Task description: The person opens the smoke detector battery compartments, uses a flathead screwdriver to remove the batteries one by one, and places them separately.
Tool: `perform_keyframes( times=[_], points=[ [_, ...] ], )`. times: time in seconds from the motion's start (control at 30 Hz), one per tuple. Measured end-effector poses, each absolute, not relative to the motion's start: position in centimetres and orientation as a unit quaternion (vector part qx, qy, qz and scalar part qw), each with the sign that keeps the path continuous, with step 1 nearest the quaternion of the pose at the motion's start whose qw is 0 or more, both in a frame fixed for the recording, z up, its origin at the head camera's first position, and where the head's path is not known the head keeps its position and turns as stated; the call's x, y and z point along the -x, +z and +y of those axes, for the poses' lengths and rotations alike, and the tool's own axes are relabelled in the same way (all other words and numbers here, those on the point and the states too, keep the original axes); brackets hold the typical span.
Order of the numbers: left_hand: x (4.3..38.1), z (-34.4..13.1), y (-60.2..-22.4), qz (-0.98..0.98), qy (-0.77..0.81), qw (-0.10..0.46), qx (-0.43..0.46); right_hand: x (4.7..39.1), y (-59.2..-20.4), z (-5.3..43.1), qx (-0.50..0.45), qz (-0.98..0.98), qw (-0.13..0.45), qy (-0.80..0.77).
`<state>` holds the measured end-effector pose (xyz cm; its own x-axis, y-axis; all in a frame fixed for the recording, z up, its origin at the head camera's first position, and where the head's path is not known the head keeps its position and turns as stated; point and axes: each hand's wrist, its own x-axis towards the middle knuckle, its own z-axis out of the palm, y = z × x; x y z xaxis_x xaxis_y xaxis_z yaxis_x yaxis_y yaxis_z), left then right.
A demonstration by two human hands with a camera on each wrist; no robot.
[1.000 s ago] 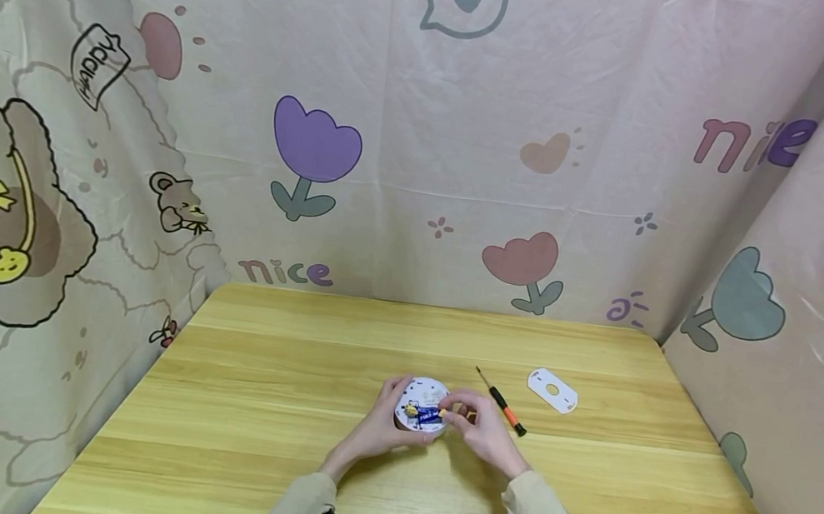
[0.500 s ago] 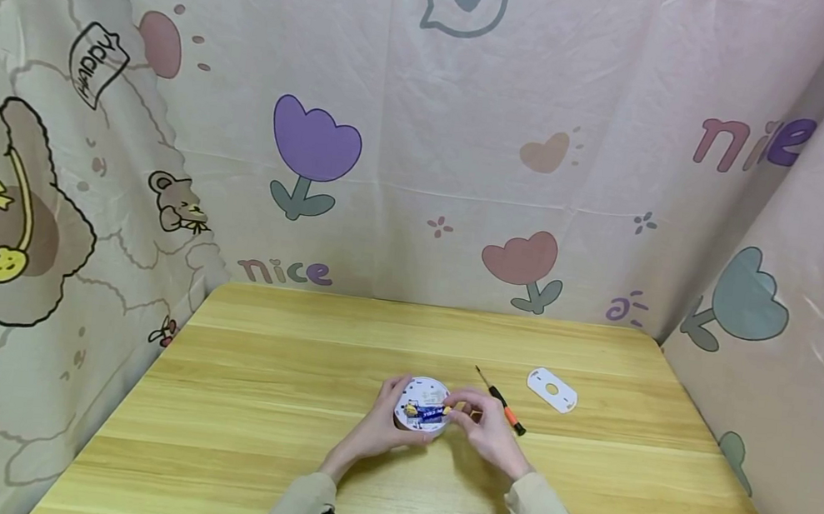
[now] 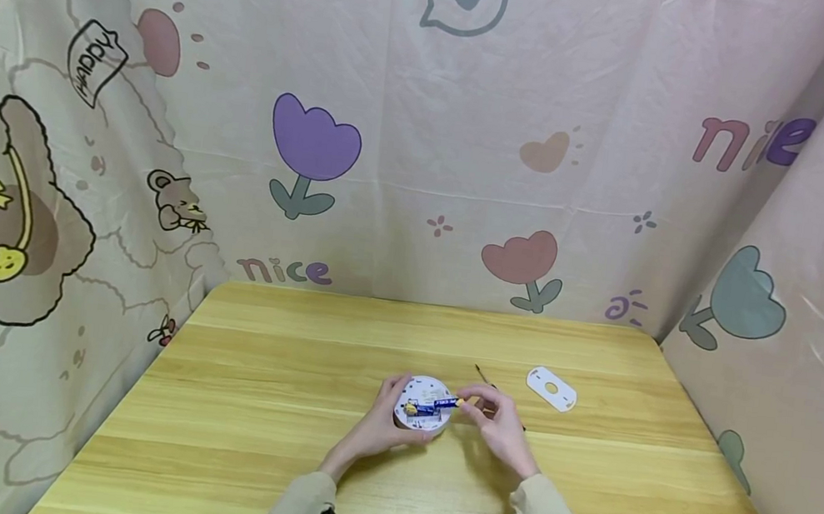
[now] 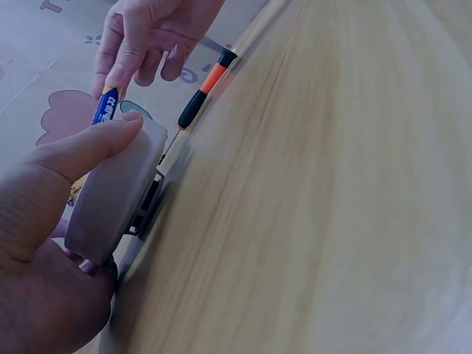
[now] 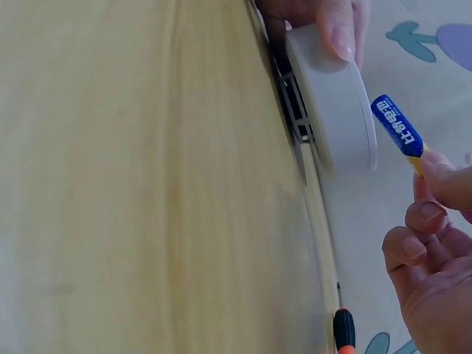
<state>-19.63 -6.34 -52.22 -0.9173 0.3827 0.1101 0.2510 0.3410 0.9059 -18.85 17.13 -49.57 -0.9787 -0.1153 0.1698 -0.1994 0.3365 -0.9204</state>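
My left hand (image 3: 383,421) holds a round white device (image 3: 419,392) by its edge, thumb on the near side. The device's printed face is turned up in the head view, and a blue and yellow battery (image 3: 420,411) lies in it. Between thumb and fingertip, my right hand (image 3: 503,428) pinches the yellow end of another blue AA-type battery (image 5: 398,127). This battery slants up from the device's face, its blue end near the rim in the right wrist view. A dark bracket (image 4: 146,205) shows on the device's underside in the left wrist view.
A screwdriver (image 4: 203,92) with a black and orange handle lies beyond my right hand, partly hidden by it in the head view. Farther right lies a white oblong plate (image 3: 551,389) with a central hole. Everything rests on a wooden table (image 3: 280,360) with patterned cloth (image 3: 411,123) behind.
The right hand has moved right and slightly away, drawing one battery up and partly out past the device's rim. The left hand and device stay about where they were.
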Motion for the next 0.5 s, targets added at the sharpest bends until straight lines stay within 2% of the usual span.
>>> perform_keyframes(
  times=[0.5],
  points=[
    [19.6,-6.3,-52.2,0.819,0.537,0.063,-0.195,19.1,-50.1,18.5,-0.038,-0.782,0.113,0.612]
  ],
)
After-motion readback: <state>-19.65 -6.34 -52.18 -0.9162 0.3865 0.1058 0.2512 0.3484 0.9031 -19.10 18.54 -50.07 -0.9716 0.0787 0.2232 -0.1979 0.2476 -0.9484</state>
